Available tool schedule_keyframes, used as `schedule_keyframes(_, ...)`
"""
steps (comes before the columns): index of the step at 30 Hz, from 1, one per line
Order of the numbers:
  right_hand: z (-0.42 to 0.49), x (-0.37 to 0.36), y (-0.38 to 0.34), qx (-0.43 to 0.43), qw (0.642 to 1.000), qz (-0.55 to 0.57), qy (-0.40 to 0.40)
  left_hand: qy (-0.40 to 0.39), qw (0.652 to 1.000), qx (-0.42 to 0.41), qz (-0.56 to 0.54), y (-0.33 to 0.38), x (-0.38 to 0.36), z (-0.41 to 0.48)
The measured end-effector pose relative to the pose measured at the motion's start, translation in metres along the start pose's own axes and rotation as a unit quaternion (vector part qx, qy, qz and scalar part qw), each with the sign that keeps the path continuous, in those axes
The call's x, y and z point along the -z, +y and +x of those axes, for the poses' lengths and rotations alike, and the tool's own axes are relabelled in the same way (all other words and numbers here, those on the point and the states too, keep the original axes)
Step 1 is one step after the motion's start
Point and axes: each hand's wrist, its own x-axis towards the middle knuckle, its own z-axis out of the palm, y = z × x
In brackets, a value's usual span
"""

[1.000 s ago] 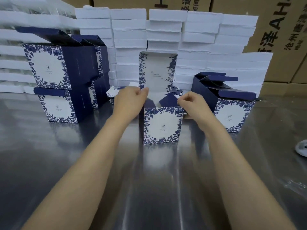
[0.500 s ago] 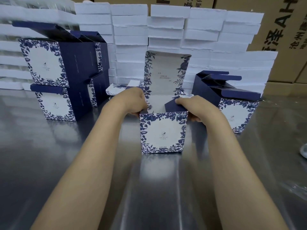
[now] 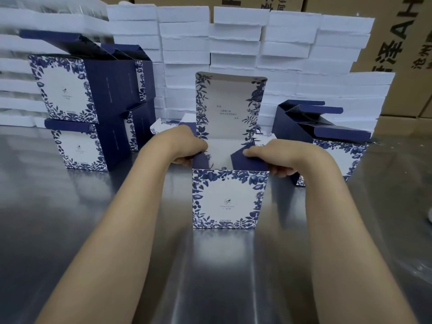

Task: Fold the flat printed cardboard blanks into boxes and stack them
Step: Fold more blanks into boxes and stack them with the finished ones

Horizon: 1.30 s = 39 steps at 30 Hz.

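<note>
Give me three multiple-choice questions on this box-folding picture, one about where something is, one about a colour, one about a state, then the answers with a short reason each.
1. Where does the box that the hands are working on stand?
A. on the left stack
B. on the metal table, in the middle
C. on the white foam blocks

2. What colour are the side flaps being folded in?
A. dark blue
B. red
C. plain brown

3. How is that box's lid?
A. tucked shut
C. torn off
B. standing up, open

Answers:
1 B: its base sits on the table between the two forearms.
2 A: the left hand and right hand each grip a dark blue flap at the box's top.
3 B: the lid rises upright behind the open top, its printed inner face showing.
</note>
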Motion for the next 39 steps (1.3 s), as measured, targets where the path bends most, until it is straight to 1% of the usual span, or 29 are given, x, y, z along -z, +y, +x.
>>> schedule_keyframes(2, 0.000, 0.000, -0.001, -0.002, 0.999, -0.038, 0.034, -0.009, 1.000, 0.002, 0.019, -0.001, -0.001, -0.001)
schedule_keyframes(5, 0.004, -0.007, -0.005, 0.029, 0.994, -0.027, 0.099, -0.007, 1.000, 0.009, 0.029, -0.003, -0.003, 0.001)
schedule_keyframes(11, 0.011, -0.010, -0.008, 0.042, 0.986, -0.096, 0.126, 0.074, 0.996, 0.011, 0.037, -0.004, -0.009, 0.010)
schedule_keyframes(16, 0.015, -0.016, -0.009, 0.032, 0.983, -0.042, 0.174, 0.091, 0.996, 0.011, 0.014, -0.001, -0.016, 0.019)
schedule_keyframes(20, 0.021, -0.020, -0.008, -0.001, 0.980, 0.012, 0.200, 0.122, 0.989, 0.008, -0.078, -0.006, -0.016, 0.022)
schedule_keyframes(22, 0.019, -0.016, -0.005, -0.003, 0.979, 0.046, 0.201, 0.116, 0.985, 0.006, -0.126, -0.010, -0.004, 0.021)
schedule_keyframes(24, 0.015, -0.007, -0.003, -0.002, 0.981, 0.058, 0.185, 0.077, 0.984, 0.032, -0.157, -0.012, 0.010, 0.012)
schedule_keyframes(25, 0.013, -0.003, -0.002, 0.001, 0.984, 0.052, 0.172, 0.051, 0.989, 0.041, -0.136, -0.012, 0.016, 0.008)
schedule_keyframes(27, 0.008, 0.003, -0.002, 0.004, 0.989, 0.045, 0.143, -0.002, 0.998, 0.044, -0.055, -0.012, 0.023, 0.003)
schedule_keyframes(29, 0.004, 0.006, -0.002, -0.005, 0.994, 0.032, 0.103, -0.050, 0.998, 0.039, 0.006, -0.011, 0.022, 0.001)
schedule_keyframes(32, 0.001, 0.004, -0.003, -0.027, 0.999, -0.022, 0.040, -0.102, 0.994, 0.035, 0.017, -0.010, 0.014, -0.001)
schedule_keyframes(35, 0.002, 0.001, -0.004, -0.018, 0.998, -0.026, 0.046, -0.080, 0.996, 0.016, 0.021, -0.007, 0.011, 0.001)
schedule_keyframes(39, 0.006, -0.005, -0.010, 0.000, 0.994, -0.066, 0.082, -0.007, 0.990, -0.015, 0.139, 0.000, 0.003, 0.001)
